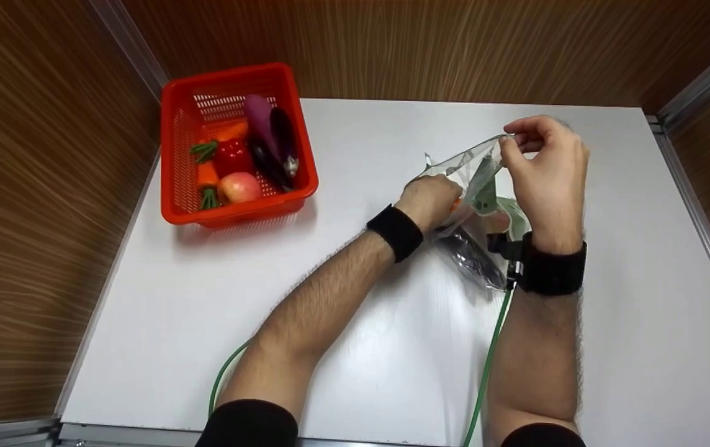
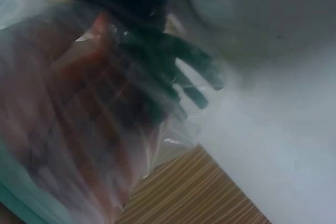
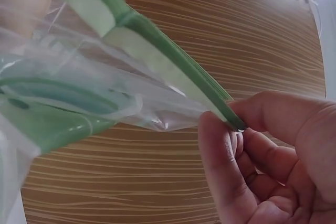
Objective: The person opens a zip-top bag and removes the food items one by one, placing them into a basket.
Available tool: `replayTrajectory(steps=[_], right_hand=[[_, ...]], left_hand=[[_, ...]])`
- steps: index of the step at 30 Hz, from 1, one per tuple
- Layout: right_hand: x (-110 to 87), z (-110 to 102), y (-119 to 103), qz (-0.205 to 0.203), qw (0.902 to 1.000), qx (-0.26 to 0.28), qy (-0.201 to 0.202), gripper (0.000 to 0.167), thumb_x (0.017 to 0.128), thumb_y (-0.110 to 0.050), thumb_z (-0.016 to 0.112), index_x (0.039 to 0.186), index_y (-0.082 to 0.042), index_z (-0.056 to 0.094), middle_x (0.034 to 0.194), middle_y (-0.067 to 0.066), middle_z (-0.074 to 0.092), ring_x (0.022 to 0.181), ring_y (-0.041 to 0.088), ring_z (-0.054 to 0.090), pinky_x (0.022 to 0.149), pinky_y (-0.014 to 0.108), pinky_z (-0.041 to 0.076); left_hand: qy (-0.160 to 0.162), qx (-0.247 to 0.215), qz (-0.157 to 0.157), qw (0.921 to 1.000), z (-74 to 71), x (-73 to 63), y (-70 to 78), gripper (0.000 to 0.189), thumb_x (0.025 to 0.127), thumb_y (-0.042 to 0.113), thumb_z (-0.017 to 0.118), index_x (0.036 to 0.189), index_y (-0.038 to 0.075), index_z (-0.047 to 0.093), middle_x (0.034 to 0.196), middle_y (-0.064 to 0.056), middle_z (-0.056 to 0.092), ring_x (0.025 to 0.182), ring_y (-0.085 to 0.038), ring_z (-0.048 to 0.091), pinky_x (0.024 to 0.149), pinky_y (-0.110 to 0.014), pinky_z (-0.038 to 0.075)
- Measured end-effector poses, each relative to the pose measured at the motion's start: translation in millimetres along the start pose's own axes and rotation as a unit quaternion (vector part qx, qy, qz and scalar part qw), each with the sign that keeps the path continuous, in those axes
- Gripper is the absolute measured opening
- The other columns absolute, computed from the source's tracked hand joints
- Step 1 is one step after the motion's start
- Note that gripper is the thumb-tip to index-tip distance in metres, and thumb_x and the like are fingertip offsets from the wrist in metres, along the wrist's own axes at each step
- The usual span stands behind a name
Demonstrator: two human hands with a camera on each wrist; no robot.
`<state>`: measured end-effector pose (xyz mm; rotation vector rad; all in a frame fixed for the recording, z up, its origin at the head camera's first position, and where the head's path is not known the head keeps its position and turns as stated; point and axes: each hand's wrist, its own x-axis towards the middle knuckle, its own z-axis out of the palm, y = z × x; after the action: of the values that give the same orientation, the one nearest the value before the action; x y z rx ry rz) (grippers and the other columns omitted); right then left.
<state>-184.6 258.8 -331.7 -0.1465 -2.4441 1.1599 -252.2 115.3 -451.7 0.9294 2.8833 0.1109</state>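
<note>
My right hand (image 1: 550,167) pinches the upper corner of a clear zip bag (image 1: 485,189) with green printing. In the right wrist view, the bag's green zip edge (image 3: 181,66) runs between the thumb and finger. Reaching into the bag's mouth is my left hand (image 1: 431,195), its fingers curled round a carrot (image 1: 456,204). The carrot's green top (image 2: 181,66) shows through the plastic in the left wrist view, which is dim and blurred. A dark eggplant (image 1: 470,256) lies inside the bag, low on its near side.
On the left of the white table (image 1: 206,323) stands a red plastic basket (image 1: 237,214). It holds eggplants (image 1: 262,127), carrots (image 1: 208,174), a red bell pepper (image 1: 232,156) and a peach-like fruit (image 1: 240,187). Wood-patterned panels (image 1: 392,49) enclose the table. A green cable (image 1: 488,366) trails along each arm.
</note>
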Motion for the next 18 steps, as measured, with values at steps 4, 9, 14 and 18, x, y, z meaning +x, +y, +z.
replayTrajectory(steps=[4, 9, 14, 18], right_hand=[[0.7, 1.7, 1.1, -0.006, 1.0000, -0.001, -0.004, 0.023, 0.103, -0.010, 0.070, 0.115, -0.005, 0.089, 0.086, -0.022, 0.068, 0.080, -0.012, 0.065, 0.082, 0.017, 0.044], [-0.2, 4.8, -1.4, -0.015, 0.9998, -0.008, -0.010, 0.020, 0.104, -0.009, 0.071, 0.115, -0.005, 0.088, 0.089, -0.018, 0.071, 0.081, -0.013, 0.064, 0.083, 0.017, 0.044], [-0.8, 11.7, -6.3, -0.017, 0.9995, -0.012, -0.025, 0.018, 0.107, -0.008, 0.074, 0.117, -0.005, 0.088, 0.100, -0.002, 0.080, 0.085, -0.010, 0.065, 0.087, 0.017, 0.046], [-0.7, 14.6, -8.2, -0.014, 0.9993, -0.015, -0.032, 0.018, 0.107, -0.008, 0.074, 0.118, -0.005, 0.088, 0.106, 0.005, 0.082, 0.088, -0.008, 0.065, 0.086, 0.017, 0.047]], left_hand=[[0.007, -0.007, -0.008, 0.9999, 3.7, 4.1, -1.0, 0.020, 0.113, 0.022, 0.068, 0.125, 0.016, 0.084, 0.127, -0.006, 0.088, 0.121, -0.025, 0.084, 0.101, -0.045, 0.071], [0.047, -0.030, -0.019, 0.9982, 10.8, 6.9, -7.1, 0.036, 0.118, 0.047, 0.067, 0.125, 0.014, 0.081, 0.123, -0.006, 0.087, 0.117, -0.024, 0.083, 0.098, -0.043, 0.071], [0.110, -0.060, -0.071, 0.9895, 17.9, 13.0, -13.6, 0.049, 0.115, 0.056, 0.072, 0.138, 0.012, 0.076, 0.126, -0.007, 0.086, 0.112, -0.022, 0.085, 0.089, -0.039, 0.073], [0.124, -0.059, -0.110, 0.9845, 19.1, 17.8, -15.7, 0.027, 0.112, 0.032, 0.077, 0.132, 0.015, 0.079, 0.120, -0.003, 0.088, 0.102, -0.017, 0.086, 0.078, -0.036, 0.073]])
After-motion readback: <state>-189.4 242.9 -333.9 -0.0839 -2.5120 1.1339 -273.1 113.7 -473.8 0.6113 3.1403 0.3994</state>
